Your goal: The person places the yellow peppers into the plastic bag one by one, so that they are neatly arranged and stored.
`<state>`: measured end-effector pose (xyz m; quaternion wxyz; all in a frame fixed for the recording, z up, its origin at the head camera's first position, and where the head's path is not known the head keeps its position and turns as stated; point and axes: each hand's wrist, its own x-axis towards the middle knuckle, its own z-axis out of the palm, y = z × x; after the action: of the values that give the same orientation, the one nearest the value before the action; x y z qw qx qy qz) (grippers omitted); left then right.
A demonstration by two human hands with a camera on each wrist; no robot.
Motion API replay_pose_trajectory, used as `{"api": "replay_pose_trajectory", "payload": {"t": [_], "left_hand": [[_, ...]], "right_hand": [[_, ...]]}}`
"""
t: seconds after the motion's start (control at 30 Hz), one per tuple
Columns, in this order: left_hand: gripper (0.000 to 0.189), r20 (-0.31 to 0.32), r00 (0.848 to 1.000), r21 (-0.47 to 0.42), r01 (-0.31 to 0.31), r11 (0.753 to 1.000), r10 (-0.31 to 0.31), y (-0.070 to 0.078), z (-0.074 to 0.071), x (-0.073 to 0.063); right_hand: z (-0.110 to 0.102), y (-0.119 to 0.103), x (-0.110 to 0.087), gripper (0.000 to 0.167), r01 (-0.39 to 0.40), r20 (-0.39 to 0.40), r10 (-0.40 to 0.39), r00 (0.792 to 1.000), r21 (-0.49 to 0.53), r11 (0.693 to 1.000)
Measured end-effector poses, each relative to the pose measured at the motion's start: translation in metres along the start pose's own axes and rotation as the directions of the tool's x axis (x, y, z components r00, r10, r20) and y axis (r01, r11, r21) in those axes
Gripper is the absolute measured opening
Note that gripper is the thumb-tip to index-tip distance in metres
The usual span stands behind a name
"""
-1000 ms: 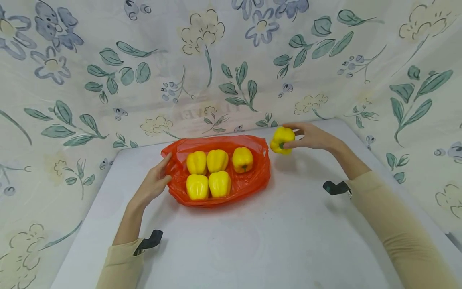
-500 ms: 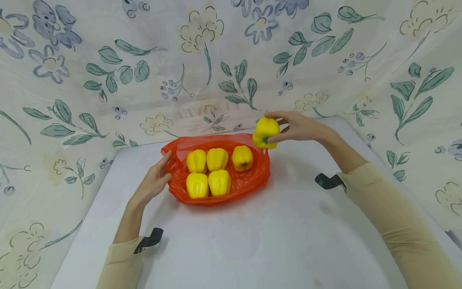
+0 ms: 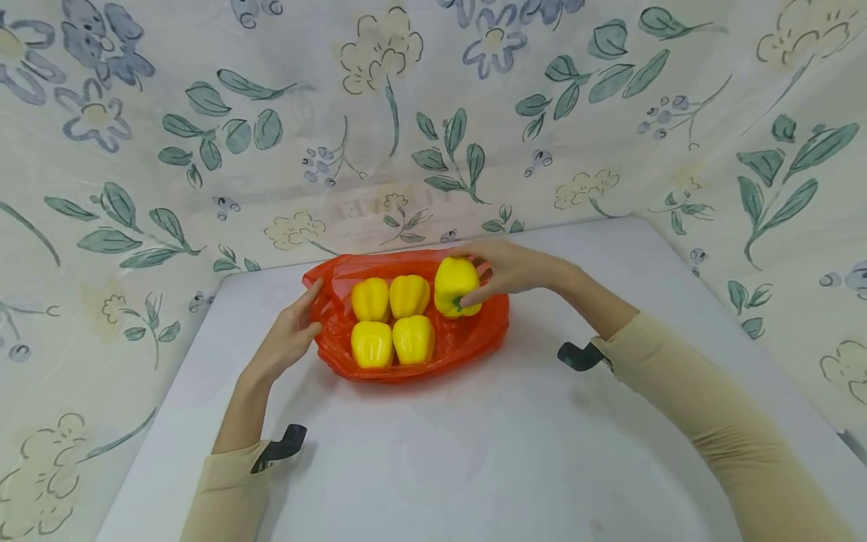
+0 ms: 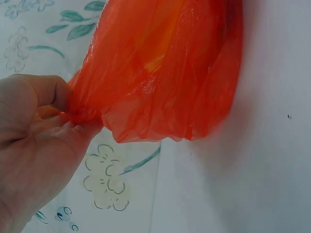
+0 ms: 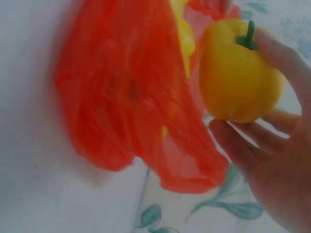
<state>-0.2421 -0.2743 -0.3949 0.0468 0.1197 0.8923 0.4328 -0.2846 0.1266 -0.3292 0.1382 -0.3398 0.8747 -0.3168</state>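
Note:
In the head view a red plastic bag lies with its mouth spread upward. Several yellow bell peppers sit inside on its left and middle. My left hand holds the bag's left edge; the left wrist view shows the thin plastic pinched between thumb and fingers. Over the right part of the bag, my right hand grips another yellow bell pepper between thumb and fingertips, its green stem beside the thumb in the right wrist view. The held pepper hides the one in the bag beneath it.
The bag rests on a white table, near its back edge. Behind and at both sides hangs a floral cloth. Black mounts stick out from both sleeves.
From the table's right side, my right hand has carried the bell pepper left, up over the bag's rim and above its right part. My left hand keeps its place on the bag.

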Motion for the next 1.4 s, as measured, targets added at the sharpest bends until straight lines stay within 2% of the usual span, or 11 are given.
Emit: {"api": "replay_pose_trajectory", "payload": {"t": [0.23,0.57,0.73,0.9,1.07,1.4], "left_hand": [[0.077,-0.003,1.000,0.009,-0.014,1.000,0.014,-0.002,0.000,0.002],[0.077,-0.006,1.000,0.003,0.003,1.000,-0.003,-0.002,-0.001,0.004],[0.076,-0.005,1.000,0.001,0.003,1.000,-0.003,-0.003,0.000,0.004],[0.076,-0.008,1.000,0.000,-0.009,1.000,0.009,-0.003,0.001,0.003],[0.076,-0.003,1.000,0.000,-0.009,1.000,0.009,-0.004,0.001,0.003],[0.077,-0.005,1.000,-0.008,-0.003,1.000,0.003,0.000,0.000,0.001]], "right_hand": [[0.025,0.007,0.001,0.086,-0.021,0.085,0.026,0.996,-0.062,0.998],[0.047,0.011,-0.001,0.087,-0.053,0.123,0.070,0.990,-0.134,0.990],[0.054,0.008,-0.005,0.087,-0.041,0.126,0.063,0.990,-0.170,0.985],[0.062,0.010,-0.007,0.086,-0.061,0.147,0.089,0.985,-0.184,0.981],[0.067,0.019,-0.008,0.085,-0.078,0.148,0.104,0.983,-0.172,0.982],[0.065,0.025,-0.011,0.084,-0.065,0.133,0.085,0.987,-0.145,0.987]]}}
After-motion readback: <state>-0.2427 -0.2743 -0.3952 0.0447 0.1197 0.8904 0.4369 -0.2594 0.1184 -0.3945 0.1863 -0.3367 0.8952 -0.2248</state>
